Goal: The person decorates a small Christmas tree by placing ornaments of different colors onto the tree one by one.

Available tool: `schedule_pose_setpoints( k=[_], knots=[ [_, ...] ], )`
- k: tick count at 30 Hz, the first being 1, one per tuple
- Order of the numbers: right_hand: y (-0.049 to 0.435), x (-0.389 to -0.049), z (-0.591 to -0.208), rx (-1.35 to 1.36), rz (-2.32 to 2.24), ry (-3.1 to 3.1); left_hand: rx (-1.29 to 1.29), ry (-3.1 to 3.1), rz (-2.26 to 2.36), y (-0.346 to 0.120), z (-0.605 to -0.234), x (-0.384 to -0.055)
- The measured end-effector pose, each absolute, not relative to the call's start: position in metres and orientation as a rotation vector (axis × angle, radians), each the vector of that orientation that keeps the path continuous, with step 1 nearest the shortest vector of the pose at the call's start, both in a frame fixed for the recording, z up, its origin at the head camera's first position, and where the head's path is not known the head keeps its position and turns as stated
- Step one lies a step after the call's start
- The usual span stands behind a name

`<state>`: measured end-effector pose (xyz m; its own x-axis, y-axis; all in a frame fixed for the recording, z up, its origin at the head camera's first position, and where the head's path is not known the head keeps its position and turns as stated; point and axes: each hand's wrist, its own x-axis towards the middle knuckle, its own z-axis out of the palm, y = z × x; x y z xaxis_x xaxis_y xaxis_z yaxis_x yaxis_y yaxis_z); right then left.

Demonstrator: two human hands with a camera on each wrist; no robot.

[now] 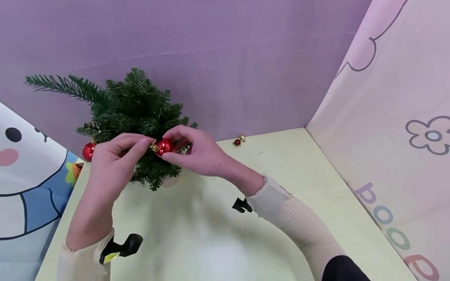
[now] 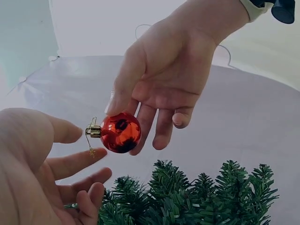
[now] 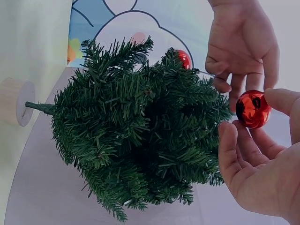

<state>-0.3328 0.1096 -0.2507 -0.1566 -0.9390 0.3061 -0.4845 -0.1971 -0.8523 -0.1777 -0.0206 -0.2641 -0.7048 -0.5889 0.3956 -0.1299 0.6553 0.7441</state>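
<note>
Head view shows the red ball (image 1: 165,147) between my 2 hands, seen against the tree (image 1: 137,109). My right hand (image 1: 197,154) pinches it between thumb and fingers. My left hand (image 1: 114,156) is loosely spread beside the gold cap (image 2: 95,133), thumb and forefinger apart in the left wrist view; whether they have the thin gold cord (image 2: 92,153) I cannot tell.

That glossy ball could slip if my right pinch slackens, and drop to the desk (image 1: 211,249). A hard tug on the cord might work the cap loose, and needles could snag the cord.

My left hand partly covers the other red ball (image 1: 88,151). Right wrist view doesn't show me the cap. Branches hide most of the tree's base (image 3: 27,104) from above.
</note>
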Motion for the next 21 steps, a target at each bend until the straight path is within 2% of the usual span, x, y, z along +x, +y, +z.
schedule_pose_setpoints(
  k=[14, 21],
  knots=[
    [0.1117, -0.3368, -0.2507, -1.677, -1.327, 1.601, 0.554, -2.433, -0.924, -0.0239, -0.2549, -0.1701],
    [0.1115, -0.3357, -0.2528, -1.659, -1.318, 1.615, 0.519, -2.288, -0.837, -0.0232, -0.2572, -0.171]
  ],
)
